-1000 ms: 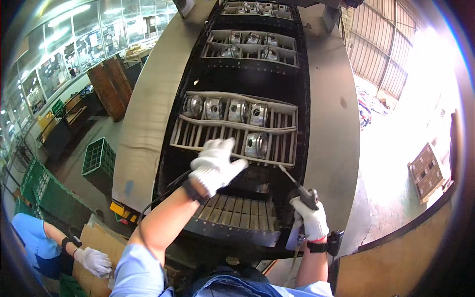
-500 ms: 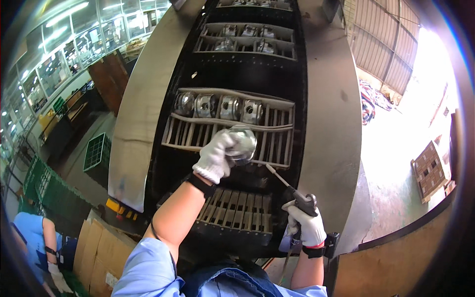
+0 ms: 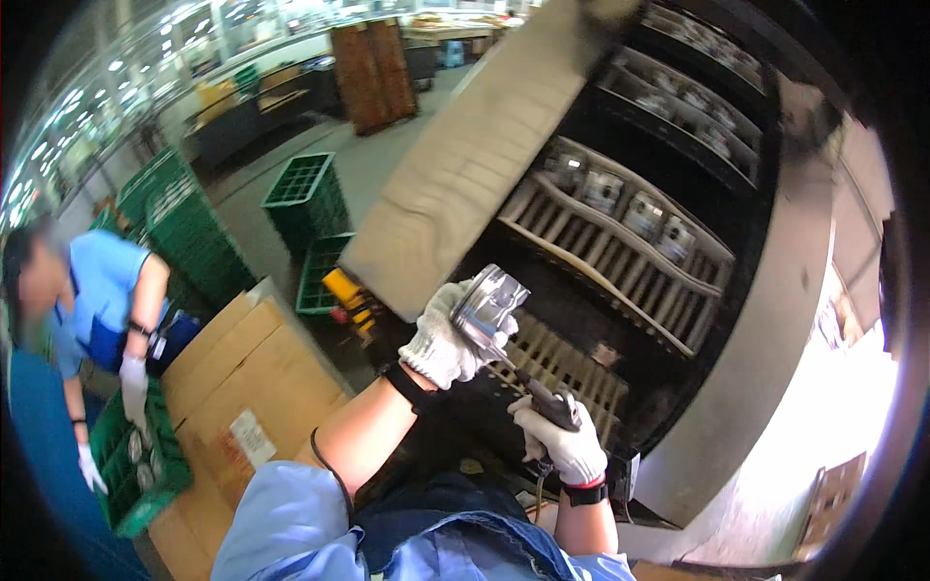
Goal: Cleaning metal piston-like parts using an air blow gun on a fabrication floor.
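Note:
My left hand (image 3: 438, 341), in a white knit glove, grips a shiny metal piston (image 3: 492, 302) by its side and holds it up, tilted. My right hand (image 3: 572, 447), gloved too, is closed round the dark handle of an air blow gun (image 3: 554, 407). The gun's thin nozzle reaches up to the lower edge of the piston; whether it touches I cannot tell. Beyond my hands, several pistons (image 3: 603, 192) stand in the far row of a slatted metal rack (image 3: 620, 263) on the black conveyor. The rack's near row holds no pistons.
Pale metal side panels (image 3: 465, 160) flank the conveyor. A large cardboard box (image 3: 232, 387) stands at my left. Beyond it a co-worker in a blue shirt (image 3: 116, 281) reaches into a green crate (image 3: 160, 484) holding metal parts. More green crates (image 3: 308, 198) stand on the floor at the far left.
My view has swung left, bringing the co-worker and crates further in. The piston is now away from the rack and tilted, and the blow gun's nozzle has come up to it.

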Demonstrator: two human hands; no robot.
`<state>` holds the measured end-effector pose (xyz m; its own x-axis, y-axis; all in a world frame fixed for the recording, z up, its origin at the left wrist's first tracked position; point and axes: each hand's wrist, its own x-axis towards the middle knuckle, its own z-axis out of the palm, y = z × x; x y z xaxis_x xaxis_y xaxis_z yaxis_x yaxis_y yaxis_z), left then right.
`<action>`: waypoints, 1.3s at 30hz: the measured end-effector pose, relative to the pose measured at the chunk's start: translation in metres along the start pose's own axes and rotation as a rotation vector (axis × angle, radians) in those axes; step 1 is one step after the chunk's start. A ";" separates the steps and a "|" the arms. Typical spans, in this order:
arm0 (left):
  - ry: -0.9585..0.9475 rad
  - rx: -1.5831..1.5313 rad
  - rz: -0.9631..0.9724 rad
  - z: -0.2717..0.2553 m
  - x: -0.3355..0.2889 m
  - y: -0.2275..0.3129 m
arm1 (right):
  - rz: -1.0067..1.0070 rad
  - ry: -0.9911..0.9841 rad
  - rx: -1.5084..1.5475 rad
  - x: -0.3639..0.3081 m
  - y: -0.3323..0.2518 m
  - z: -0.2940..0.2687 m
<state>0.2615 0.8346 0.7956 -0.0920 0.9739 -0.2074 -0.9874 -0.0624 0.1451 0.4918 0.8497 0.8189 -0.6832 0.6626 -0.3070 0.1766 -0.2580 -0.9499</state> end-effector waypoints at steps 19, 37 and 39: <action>1.077 1.164 0.516 -0.216 -0.320 0.130 | 0.040 -0.335 -0.264 0.031 -0.013 0.073; 0.057 2.197 0.953 0.070 0.022 0.036 | -0.137 0.761 -0.043 -0.039 -0.065 -0.157; 0.079 2.365 0.892 0.110 0.085 0.009 | -0.013 0.782 -0.044 -0.043 -0.054 -0.164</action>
<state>0.2585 0.9404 0.8857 -0.2490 0.8630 0.4396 0.8914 0.0268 0.4524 0.6275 0.9506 0.8738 0.0091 0.9726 -0.2324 0.2111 -0.2291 -0.9503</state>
